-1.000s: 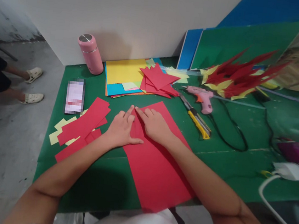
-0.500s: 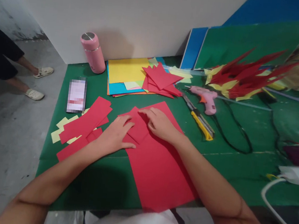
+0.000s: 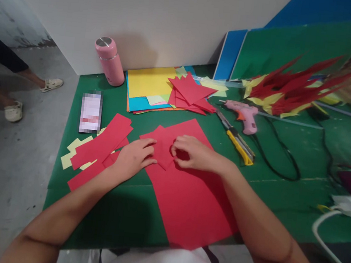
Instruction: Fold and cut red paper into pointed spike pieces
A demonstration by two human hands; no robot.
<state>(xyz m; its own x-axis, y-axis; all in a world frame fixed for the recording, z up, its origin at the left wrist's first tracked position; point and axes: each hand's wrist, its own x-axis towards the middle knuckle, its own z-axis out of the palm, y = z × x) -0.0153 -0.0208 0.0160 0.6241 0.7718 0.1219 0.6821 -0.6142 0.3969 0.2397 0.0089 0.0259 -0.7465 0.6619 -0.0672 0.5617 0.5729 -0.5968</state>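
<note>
A small piece of red paper (image 3: 163, 149) lies on top of a large red paper sheet (image 3: 197, 205) in front of me. My left hand (image 3: 135, 156) rests at the small piece's left side, fingers spread and touching it. At its right corner my right hand (image 3: 193, 152) is curled, thumb and forefinger bent together at the edge; the fingertips partly hide the contact. Left of my left hand are cut red paper strips (image 3: 98, 148), lying over pale yellow paper pieces (image 3: 67, 160).
On the green table stand a pink bottle (image 3: 110, 64) and a blurred phone (image 3: 91, 112). Behind lie coloured sheets (image 3: 149, 82) and red paper triangles (image 3: 194, 91). Rightward are a yellow utility knife (image 3: 239, 148), pink glue gun (image 3: 247, 116), cable (image 3: 273, 167) and red-yellow paper flames (image 3: 295, 92).
My right hand has moved from the small piece's top edge down to its right corner, fingers more curled. My left fingers have drawn closer together. One foot of the person at left has moved left.
</note>
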